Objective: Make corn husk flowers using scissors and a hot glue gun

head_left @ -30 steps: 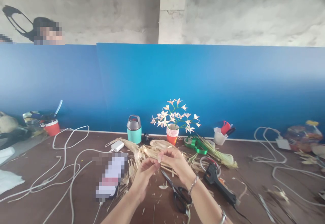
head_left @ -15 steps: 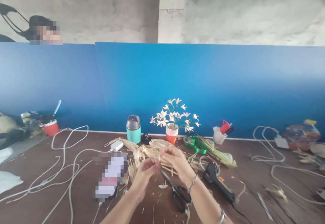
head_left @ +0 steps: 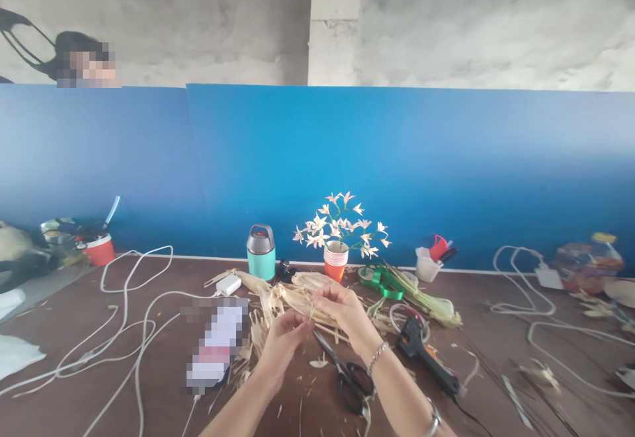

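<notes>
Both hands meet over the middle of the table, fingertips close together. My left hand (head_left: 288, 334) pinches the lower end of a thin, pale strip of husk (head_left: 311, 310). At the strip's upper end, my right hand (head_left: 343, 308) has thumb and finger closed on it; fingers partly cover the strip. Dried corn husks (head_left: 278, 299) lie just beyond the hands. Black-handled scissors (head_left: 351, 384) rest beneath my right wrist, blades pointing toward the hands. Past them stands a paper cup stack (head_left: 336, 264) holding pale artificial flowers (head_left: 342, 225) on green stems.
A black glue gun (head_left: 426, 356) lies right of my right forearm. Left are a phone (head_left: 217, 344), white cables (head_left: 141, 357) and a turquoise flask (head_left: 261, 258). Green ribbon (head_left: 387, 283) and a white cup (head_left: 427, 265) stand back right. Behind the blue partition (head_left: 397, 159) a person's head shows.
Hardly anything differs. My hands stay together at nearly the same spot with only a slight shift of the fingers, and the thin strip shows a little more clearly between them.
</notes>
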`<state>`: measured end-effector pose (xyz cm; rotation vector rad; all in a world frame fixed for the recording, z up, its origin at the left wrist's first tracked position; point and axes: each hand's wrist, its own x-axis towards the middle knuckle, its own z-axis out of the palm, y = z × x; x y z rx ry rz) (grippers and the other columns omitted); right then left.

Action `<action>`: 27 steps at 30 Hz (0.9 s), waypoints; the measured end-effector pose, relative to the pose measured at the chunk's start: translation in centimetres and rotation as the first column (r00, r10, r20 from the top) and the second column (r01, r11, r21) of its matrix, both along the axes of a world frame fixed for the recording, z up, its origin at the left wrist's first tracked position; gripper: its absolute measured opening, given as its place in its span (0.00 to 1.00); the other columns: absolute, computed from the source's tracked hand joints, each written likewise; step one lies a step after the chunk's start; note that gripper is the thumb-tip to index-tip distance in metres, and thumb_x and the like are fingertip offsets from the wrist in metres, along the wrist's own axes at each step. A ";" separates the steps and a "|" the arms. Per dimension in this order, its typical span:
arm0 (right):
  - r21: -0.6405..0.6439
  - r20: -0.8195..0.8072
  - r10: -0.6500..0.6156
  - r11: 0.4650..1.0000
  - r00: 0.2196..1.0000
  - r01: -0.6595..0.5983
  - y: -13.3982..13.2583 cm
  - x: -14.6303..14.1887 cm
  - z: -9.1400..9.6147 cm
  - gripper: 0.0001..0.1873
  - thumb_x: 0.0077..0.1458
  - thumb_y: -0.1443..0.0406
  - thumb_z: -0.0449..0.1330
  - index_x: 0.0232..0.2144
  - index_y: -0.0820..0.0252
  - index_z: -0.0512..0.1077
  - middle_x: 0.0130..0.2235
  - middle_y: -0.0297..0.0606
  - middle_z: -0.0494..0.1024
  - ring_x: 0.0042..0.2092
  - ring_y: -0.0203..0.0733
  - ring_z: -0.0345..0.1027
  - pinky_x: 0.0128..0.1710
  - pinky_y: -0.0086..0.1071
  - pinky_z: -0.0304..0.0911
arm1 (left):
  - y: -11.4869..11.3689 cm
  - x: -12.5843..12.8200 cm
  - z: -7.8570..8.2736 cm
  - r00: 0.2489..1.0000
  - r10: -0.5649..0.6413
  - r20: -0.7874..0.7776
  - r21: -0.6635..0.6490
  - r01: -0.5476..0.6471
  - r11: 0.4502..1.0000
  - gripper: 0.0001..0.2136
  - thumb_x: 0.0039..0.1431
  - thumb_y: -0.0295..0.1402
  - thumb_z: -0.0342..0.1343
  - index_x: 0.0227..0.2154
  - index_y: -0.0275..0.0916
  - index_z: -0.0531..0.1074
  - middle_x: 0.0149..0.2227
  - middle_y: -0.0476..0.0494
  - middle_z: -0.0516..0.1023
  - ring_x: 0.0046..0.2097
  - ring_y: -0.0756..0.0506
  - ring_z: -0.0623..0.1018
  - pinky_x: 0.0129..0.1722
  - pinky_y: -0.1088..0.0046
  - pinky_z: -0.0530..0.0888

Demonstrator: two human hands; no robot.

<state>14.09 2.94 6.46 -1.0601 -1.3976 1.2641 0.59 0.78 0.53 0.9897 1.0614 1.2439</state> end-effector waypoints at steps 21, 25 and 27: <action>0.157 0.987 -0.137 0.912 -0.078 0.380 -3.6 13.5 -4.1 0.20 0.43 0.75 0.53 0.42 0.66 0.68 0.43 0.55 0.76 0.48 0.57 0.69 0.44 0.45 0.60 | -1.2 0.1 1.7 0.996 0.063 -0.070 0.079 -0.057 0.995 0.14 0.42 0.44 0.63 0.17 0.38 0.71 0.19 0.52 0.67 0.26 0.50 0.64 0.30 0.75 0.59; 0.251 0.965 -0.259 0.881 -0.034 0.401 -3.1 13.9 -4.2 0.15 0.47 0.70 0.53 0.39 0.65 0.69 0.43 0.56 0.74 0.46 0.58 0.70 0.40 0.43 0.62 | -1.2 0.2 1.7 0.997 0.057 -0.059 0.063 -0.053 0.997 0.14 0.42 0.44 0.63 0.18 0.38 0.71 0.19 0.53 0.67 0.25 0.50 0.63 0.29 0.74 0.58; 0.345 0.922 -0.387 0.844 0.021 0.409 -2.7 14.3 -3.7 0.16 0.48 0.68 0.52 0.41 0.65 0.68 0.43 0.56 0.74 0.45 0.57 0.70 0.37 0.42 0.63 | -1.2 0.1 1.7 0.997 0.065 -0.049 0.063 -0.062 0.996 0.14 0.42 0.44 0.63 0.17 0.38 0.71 0.18 0.53 0.66 0.25 0.50 0.64 0.29 0.74 0.59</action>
